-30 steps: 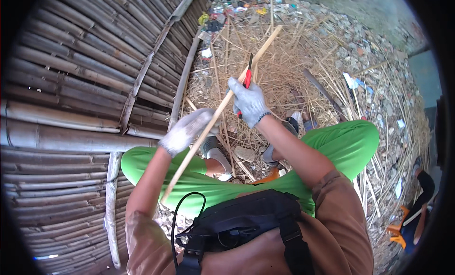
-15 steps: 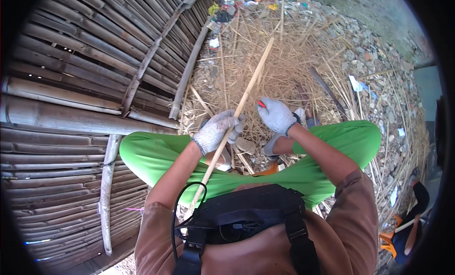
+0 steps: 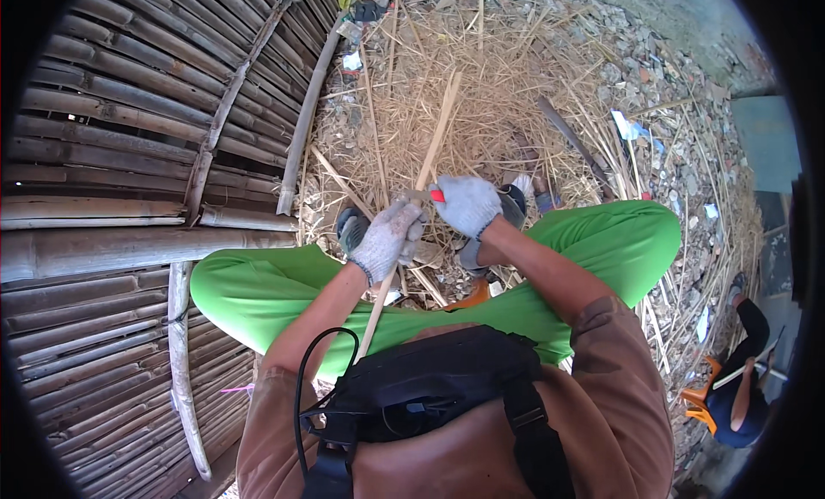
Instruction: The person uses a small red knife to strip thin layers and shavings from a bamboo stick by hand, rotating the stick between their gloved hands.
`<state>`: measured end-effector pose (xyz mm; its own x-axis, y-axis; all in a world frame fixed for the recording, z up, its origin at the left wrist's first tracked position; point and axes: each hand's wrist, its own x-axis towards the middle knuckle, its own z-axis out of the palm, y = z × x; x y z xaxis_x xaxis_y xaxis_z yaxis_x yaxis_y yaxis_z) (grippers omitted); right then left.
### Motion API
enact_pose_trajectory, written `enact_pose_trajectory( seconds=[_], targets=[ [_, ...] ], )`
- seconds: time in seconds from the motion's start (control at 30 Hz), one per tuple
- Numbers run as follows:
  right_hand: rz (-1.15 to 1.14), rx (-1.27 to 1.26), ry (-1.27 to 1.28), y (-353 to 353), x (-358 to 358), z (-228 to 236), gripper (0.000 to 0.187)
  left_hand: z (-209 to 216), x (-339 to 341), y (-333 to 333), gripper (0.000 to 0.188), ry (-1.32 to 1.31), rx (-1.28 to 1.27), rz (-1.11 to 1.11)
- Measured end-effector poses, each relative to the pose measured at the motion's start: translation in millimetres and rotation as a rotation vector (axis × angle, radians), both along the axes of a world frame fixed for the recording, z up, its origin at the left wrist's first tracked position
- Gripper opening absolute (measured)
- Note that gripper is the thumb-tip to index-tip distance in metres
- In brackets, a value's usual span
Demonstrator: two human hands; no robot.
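My left hand (image 3: 391, 239), in a whitish knit glove, is closed around a long pale bamboo strip (image 3: 438, 129). The strip slants from beside my waist up to the far side. In my gloved right hand (image 3: 468, 208) is a small knife (image 3: 436, 195) with a red handle. Its short blade points left and lies across the strip, just above my left fingers. Whether the edge bites into the bamboo is too small to tell. Both hands meet in front of me, between my knees in green trousers (image 3: 614, 241).
A bamboo slat wall (image 3: 112, 241) rises at my left. Beyond my feet lies a heap of straw-like shavings (image 3: 490, 112) over rubble. A long dark flat piece (image 3: 576, 138) rests at the right. Another person (image 3: 748, 387) sits by an orange stool (image 3: 703, 400) at the far right.
My right hand has moved left toward my left hand, bringing the knife's blade onto the bamboo strip. The whole view has shifted slightly.
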<state>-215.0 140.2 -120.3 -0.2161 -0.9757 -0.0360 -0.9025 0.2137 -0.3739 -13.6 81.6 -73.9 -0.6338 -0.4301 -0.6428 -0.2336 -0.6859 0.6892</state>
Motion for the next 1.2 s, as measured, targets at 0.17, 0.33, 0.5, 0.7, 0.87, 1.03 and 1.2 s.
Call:
enact_pose_trajectory(
  seconds=[0.17,0.33,0.5,0.7,0.87,1.03,1.2],
  targets=[
    [0.091,-0.017,-0.007,5.8,14.9,8.0,0.026,-10.7,9.3,2.4,0.022,0.115,0.183,0.027],
    [0.026,-0.065,-0.014,2.1,0.6,-4.1,0.025,-6.4,-0.9,-6.2,0.025,0.140,0.263,0.062],
    [0.064,-0.044,0.041,3.2,-1.5,1.2,0.027,1.5,1.0,3.0,0.025,0.102,0.267,0.019],
    [-0.112,-0.017,0.019,-5.8,-27.8,-3.2,0.028,0.1,-1.8,-2.9,0.025,0.142,0.284,-0.001],
    [-0.058,-0.044,0.002,5.8,-3.1,7.2,0.025,-4.2,6.9,5.2,0.025,0.152,0.287,-0.016],
    [-0.084,0.007,0.041,-2.0,-22.9,-3.4,0.025,-2.8,0.3,6.2,0.023,0.110,0.253,-0.039],
    [-0.257,0.027,0.043,-11.3,-65.1,5.6,0.024,4.3,1.1,6.2,0.024,0.099,0.254,-0.088]
  ],
)
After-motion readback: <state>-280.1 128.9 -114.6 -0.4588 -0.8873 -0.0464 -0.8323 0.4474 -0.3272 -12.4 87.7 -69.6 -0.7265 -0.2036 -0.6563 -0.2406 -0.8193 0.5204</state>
